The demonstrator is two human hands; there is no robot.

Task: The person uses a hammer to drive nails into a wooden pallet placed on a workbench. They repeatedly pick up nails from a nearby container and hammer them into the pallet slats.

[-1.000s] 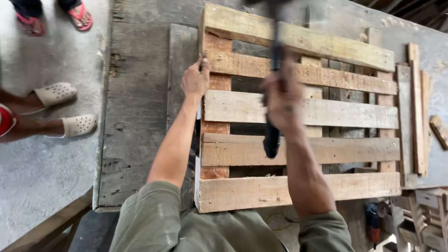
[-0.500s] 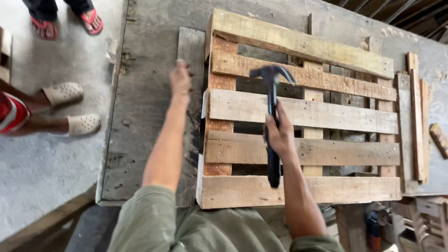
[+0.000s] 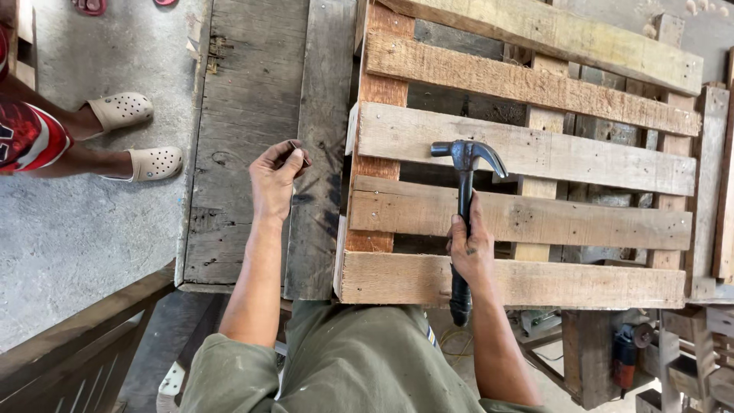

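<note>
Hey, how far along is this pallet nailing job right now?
Done: five top slats lie across the wooden pallet, and nail heads show at the slat ends on the right. In hand: the right hand grips a claw hammer with its head resting on the middle slat; the left hand pinches something small, perhaps a nail, over the workbench. Left: whether every joint is nailed cannot be told.

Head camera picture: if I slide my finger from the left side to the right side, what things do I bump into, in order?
Red shorts → pale clogs → grey workbench planks → left hand pinching something small → hammer in the right hand, over the wooden pallet → red power tool low down.
</note>
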